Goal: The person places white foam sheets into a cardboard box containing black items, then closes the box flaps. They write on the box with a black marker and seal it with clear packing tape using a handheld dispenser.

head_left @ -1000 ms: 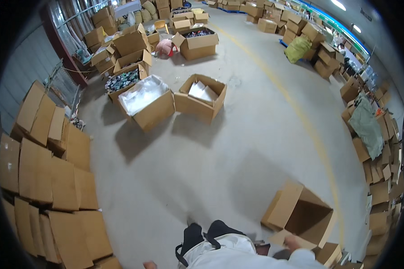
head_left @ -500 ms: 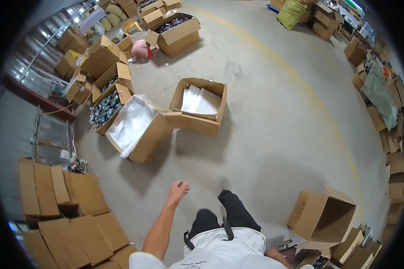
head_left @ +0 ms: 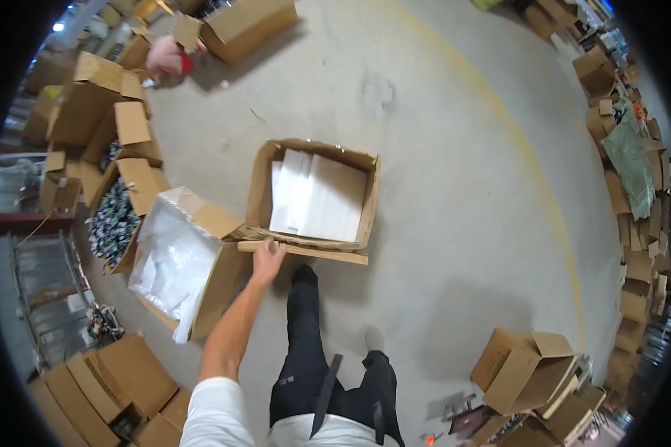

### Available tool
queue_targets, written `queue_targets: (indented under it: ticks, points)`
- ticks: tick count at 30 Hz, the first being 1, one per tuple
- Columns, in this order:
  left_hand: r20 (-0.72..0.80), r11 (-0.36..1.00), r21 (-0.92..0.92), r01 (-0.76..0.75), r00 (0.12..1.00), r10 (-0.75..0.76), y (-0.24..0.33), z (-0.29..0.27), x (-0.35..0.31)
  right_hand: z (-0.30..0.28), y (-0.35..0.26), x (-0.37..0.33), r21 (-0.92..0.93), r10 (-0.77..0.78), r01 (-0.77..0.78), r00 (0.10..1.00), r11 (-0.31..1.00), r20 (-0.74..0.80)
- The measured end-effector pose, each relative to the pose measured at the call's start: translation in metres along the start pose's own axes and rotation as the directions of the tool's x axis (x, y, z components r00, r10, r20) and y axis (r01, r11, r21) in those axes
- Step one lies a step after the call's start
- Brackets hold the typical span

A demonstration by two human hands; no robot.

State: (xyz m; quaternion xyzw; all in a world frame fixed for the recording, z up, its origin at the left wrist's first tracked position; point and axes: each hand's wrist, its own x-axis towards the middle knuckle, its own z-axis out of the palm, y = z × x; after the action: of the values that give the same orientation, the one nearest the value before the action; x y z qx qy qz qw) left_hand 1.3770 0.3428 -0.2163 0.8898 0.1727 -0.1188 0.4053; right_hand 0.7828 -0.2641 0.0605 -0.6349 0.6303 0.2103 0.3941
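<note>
My left hand [head_left: 269,258] reaches forward to the near side of an open cardboard box [head_left: 373,201], its fingers closed on the top edge of the box's near flap [head_left: 324,255]. Inside the box lie several flat white sheets or slabs [head_left: 326,195], overlapping each other. Just left of my hand is another open cardboard box [head_left: 215,287], lined with clear plastic film [head_left: 173,261] that spills over its rim. My right hand is out of view.
Farther left, an open box holds many small dark and coloured pieces [head_left: 114,223]. Flattened cartons [head_left: 130,372] lie at lower left. An empty carton [head_left: 511,369] rests at lower right. A large box [head_left: 250,30] stands at the back; stacked cartons line the right side.
I have stepped forward, so the two boxes are closer. My left hand has moved from free air onto the box flap. My right hand has left the view.
</note>
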Motion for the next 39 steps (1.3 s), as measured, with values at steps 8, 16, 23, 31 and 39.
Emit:
queue_targets:
  ticks: [8,16,23,31,39]
  points:
    - [0.08,0.953,0.238,0.187,0.974,-0.211,-0.146,0.068,0.248,0.221,-0.096,-0.119,-0.085,0.485,-0.482,0.874,0.872,0.011]
    - [-0.105,0.909,0.144,0.39,0.92,-0.378,-0.105,0.171,0.227,0.273,-0.147,-0.143,-0.076,0.546,-0.547,0.837,0.834,-0.025]
    - [0.053,0.978,0.111,0.178,0.981,-0.185,-0.039,0.201,0.164,0.268,-0.083,-0.157,0.016,0.527,-0.527,0.849,0.85,0.034]
    - [0.085,0.972,-0.236,0.006,0.996,0.015,0.06,0.036,0.076,0.305,0.096,-0.197,0.262,0.459,-0.485,0.874,0.834,0.157]
    - [0.318,0.915,-0.378,0.142,0.948,-0.016,0.121,-0.113,-0.153,0.334,0.21,-0.158,0.348,0.079,-0.154,0.972,0.925,0.221]
